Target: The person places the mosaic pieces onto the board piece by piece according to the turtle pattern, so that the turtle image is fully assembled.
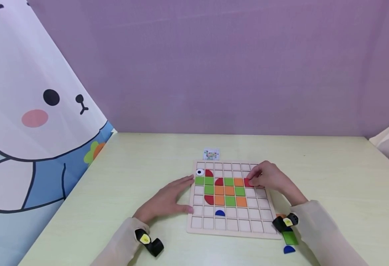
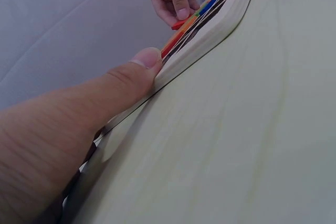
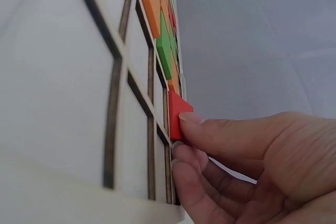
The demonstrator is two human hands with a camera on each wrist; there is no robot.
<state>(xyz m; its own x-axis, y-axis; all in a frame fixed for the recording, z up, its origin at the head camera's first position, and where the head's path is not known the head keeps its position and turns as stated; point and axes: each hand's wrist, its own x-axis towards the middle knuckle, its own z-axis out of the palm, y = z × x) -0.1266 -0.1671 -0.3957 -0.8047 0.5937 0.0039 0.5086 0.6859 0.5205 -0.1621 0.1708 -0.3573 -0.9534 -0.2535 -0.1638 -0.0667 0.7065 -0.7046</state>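
Observation:
A pale wooden grid board (image 1: 234,235) lies on the table, with green, orange, red and blue tiles in several of its cells. My right hand (image 1: 268,178) pinches a red tile (image 3: 177,114) between thumb and fingers at the cell right of the orange tile (image 1: 238,182) in the upper row. Part of that red tile is hidden under the fingertips. At the board's left side, my left hand (image 1: 167,197) rests with fingers spread, its thumb (image 2: 142,61) against the edge. A round eye tile (image 1: 200,172) and a blue half-circle tile (image 1: 219,213) sit in cells.
Behind the board lies a small picture card (image 1: 211,154). Loose tiles lie beside the right forearm, among them a green tile (image 1: 290,238) and a blue half-circle (image 1: 289,249), others partly covered by the wrist camera (image 1: 285,222). A purple cloth (image 1: 234,74) hangs behind the table.

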